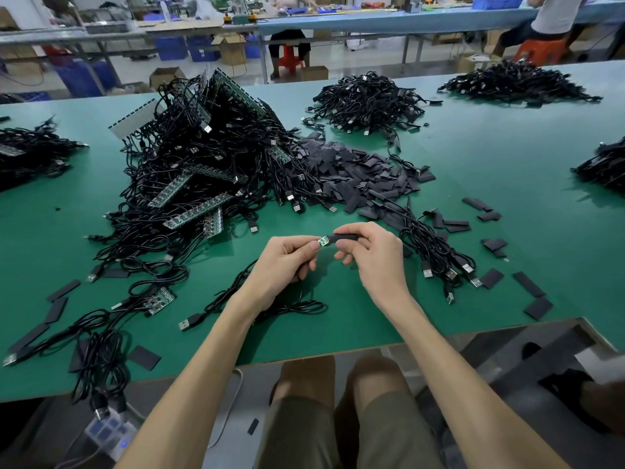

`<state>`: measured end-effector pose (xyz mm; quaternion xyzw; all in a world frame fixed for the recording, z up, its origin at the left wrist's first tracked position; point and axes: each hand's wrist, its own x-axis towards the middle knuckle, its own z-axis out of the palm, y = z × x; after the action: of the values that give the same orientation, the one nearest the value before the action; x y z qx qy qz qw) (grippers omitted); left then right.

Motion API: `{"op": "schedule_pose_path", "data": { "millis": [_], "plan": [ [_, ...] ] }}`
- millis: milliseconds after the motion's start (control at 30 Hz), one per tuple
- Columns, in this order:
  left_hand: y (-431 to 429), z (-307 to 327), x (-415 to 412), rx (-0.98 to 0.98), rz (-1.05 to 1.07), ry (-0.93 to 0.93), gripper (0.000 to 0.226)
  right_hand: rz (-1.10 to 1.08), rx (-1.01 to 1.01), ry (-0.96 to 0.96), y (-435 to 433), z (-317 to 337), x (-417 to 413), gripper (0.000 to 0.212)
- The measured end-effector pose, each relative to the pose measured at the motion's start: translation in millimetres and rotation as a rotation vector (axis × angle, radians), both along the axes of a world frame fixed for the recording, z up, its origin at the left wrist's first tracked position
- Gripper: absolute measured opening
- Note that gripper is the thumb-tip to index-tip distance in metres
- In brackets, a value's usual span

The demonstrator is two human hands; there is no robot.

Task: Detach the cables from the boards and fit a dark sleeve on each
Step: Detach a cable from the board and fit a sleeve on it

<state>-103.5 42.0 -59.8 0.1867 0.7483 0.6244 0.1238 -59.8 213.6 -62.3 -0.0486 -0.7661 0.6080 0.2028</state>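
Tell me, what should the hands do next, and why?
Probably slide the dark sleeve along over the small green board. The left hand pinches the board, the right hand holds the sleeve against its end, and the board looks uncovered.

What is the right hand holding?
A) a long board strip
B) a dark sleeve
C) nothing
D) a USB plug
B: the right hand pinches a dark sleeve, right beside the small board that the left hand pinches.
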Motion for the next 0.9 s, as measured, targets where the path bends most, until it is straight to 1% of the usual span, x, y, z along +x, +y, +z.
{"op": "schedule_pose_path", "data": {
  "millis": [133,200,333,467,667,900],
  "plan": [
    [1.0,3.9,3.8,0.011,-0.011,0.043,0.032,-0.016,0.079,0.049,-1.0,-0.2,1.6,0.038],
    [0.6,4.3,4.4,-0.004,-0.006,0.064,0.03,-0.014,0.101,0.057,-1.6,-0.9,1.2,0.04],
    [0.5,1.9,2.6,-0.014,0.04,0.07,0.023,0.011,0.131,0.06,-2.1,-2.2,0.5,0.034],
    [-0.3,0.9,2.4,-0.002,0.052,0.056,0.025,0.027,0.146,0.066,-2.1,-2.0,1.4,0.031],
    [-1.5,-2.5,0.0,-0.01,0.086,0.063,0.026,0.066,0.23,0.088,-5.0,-0.6,3.4,0.031],
    [-0.7,-4.4,-0.9,-0.003,0.058,0.068,0.028,0.045,0.292,0.091,-5.1,-2.8,3.1,0.022]
  ]
}}
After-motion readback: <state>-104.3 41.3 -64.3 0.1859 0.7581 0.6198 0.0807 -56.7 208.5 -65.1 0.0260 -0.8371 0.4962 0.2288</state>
